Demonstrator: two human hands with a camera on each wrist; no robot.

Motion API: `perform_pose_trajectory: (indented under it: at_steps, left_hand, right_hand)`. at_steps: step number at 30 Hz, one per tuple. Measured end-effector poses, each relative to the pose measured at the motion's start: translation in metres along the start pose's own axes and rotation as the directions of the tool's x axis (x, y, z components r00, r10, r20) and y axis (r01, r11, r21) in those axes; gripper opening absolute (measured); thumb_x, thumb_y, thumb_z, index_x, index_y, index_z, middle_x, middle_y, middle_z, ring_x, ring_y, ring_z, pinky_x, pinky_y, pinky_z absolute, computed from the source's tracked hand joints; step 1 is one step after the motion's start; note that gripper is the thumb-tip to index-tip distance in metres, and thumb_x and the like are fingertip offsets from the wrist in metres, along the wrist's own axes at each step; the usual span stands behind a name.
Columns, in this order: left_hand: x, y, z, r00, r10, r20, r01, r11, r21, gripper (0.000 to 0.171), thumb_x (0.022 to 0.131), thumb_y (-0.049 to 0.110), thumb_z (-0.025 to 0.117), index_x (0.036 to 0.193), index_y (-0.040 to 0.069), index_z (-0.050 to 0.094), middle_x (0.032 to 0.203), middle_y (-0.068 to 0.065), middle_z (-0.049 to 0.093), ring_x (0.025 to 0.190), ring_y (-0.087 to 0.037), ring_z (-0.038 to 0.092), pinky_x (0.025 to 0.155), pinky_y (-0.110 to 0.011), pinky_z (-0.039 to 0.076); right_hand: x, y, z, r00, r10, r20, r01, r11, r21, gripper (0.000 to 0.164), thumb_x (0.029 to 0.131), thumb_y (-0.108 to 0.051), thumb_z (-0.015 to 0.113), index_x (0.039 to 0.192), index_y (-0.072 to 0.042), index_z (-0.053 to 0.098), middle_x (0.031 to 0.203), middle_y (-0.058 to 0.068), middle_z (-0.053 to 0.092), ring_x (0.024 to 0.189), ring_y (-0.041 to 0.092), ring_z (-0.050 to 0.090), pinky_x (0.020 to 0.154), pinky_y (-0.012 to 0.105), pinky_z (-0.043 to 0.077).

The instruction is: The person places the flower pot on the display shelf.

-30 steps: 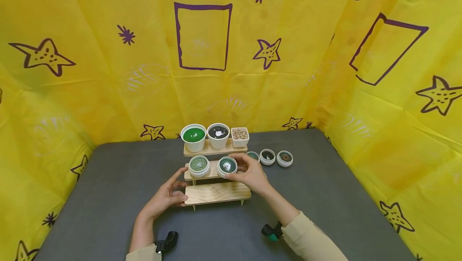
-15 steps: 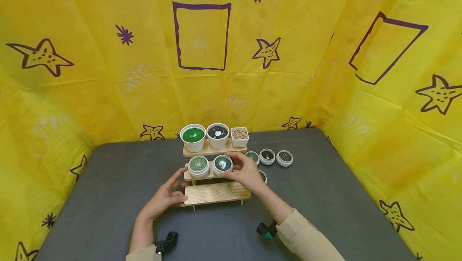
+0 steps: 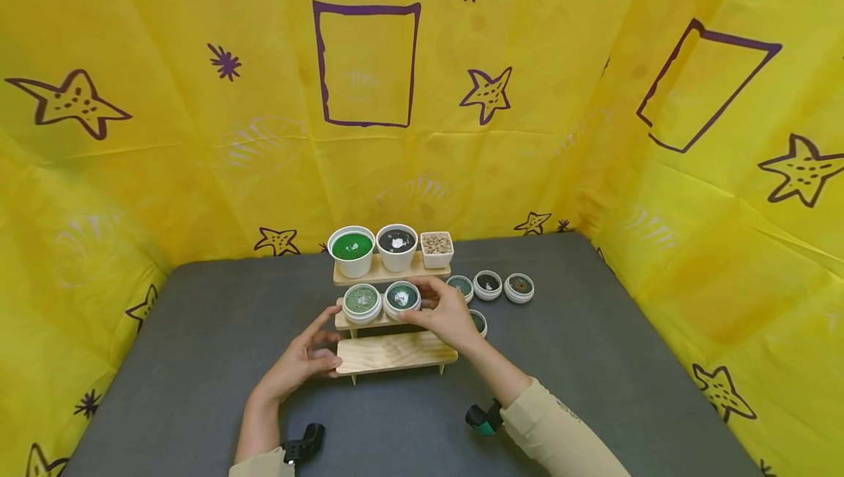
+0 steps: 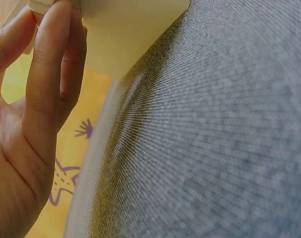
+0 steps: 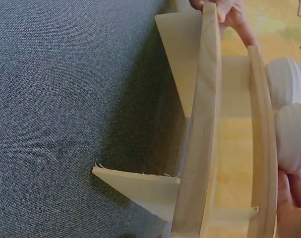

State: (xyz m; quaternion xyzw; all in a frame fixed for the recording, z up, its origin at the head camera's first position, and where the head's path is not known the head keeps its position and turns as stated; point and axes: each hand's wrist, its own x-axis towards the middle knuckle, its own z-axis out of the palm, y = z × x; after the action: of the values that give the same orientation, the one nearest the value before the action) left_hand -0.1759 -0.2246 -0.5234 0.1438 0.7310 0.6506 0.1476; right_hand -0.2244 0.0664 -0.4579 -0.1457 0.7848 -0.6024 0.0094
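A three-tier wooden stand (image 3: 397, 354) stands on the table. My left hand (image 3: 298, 365) holds its left end, the thumb at the bottom shelf and the index finger by the middle one; in the left wrist view the fingertips pinch a shelf edge (image 4: 41, 6). With thumb and fingers, my right hand (image 3: 451, 317) grips a small round white pot (image 3: 402, 298) of dark green with a white patch. It sits on the middle shelf, beside a similar pot (image 3: 362, 302) of lighter speckled green. Side by side, both pots show in the right wrist view, the gripped pot (image 5: 292, 139) being nearer.
On the top shelf are a bright green cup (image 3: 352, 250), a dark cup (image 3: 397, 247) and a square cup (image 3: 437, 248) of pale bits. Several small pots, one with a brown middle (image 3: 519, 288), sit on the dark table (image 3: 593, 360) to the right. Yellow cloth (image 3: 369, 169) hangs behind.
My right hand has slid the gripped pot leftward along the middle shelf, up close to the lighter green pot. A pot behind my right wrist now shows more. My left hand stays put.
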Motion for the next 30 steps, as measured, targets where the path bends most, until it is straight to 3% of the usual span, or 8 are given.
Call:
perform_pose_trajectory:
  at_steps: [13,24,30]
  left_hand:
    - [0.000,0.001,0.001,1.000,-0.015,-0.008,0.014,1.000,-0.009,0.092,0.088,0.004,0.070,0.159,0.026,0.015,0.128,-0.034,0.040,0.077,-0.005,0.066,0.069,-0.034,0.062]
    - [-0.001,0.000,0.000,1.000,0.006,0.006,-0.006,1.000,-0.006,0.092,0.089,0.007,0.071,0.159,0.028,0.015,0.129,-0.036,0.040,0.076,-0.004,0.066,0.069,-0.031,0.062]
    - [0.000,0.000,0.001,1.000,0.012,0.006,-0.012,1.000,0.000,0.092,0.089,0.007,0.070,0.159,0.028,0.015,0.128,-0.034,0.040,0.076,-0.005,0.066,0.068,-0.032,0.062]
  right_hand:
    - [0.001,-0.002,-0.001,1.000,-0.005,0.003,0.005,1.000,0.015,0.055,0.071,-0.013,0.088,0.121,-0.010,0.066,0.115,0.015,0.070,0.102,0.027,0.072,0.086,0.025,0.059]
    - [-0.003,-0.003,-0.012,0.999,-0.018,0.028,0.016,0.998,0.068,0.056,0.074,-0.009,0.086,0.125,-0.006,0.064,0.124,0.018,0.067,0.114,0.033,0.067,0.098,0.042,0.056]
    - [-0.006,0.003,-0.020,0.999,-0.035,0.024,0.034,0.998,0.059,0.054,0.075,-0.012,0.086,0.125,-0.009,0.065,0.124,0.015,0.068,0.116,0.030,0.066,0.098,0.040,0.056]
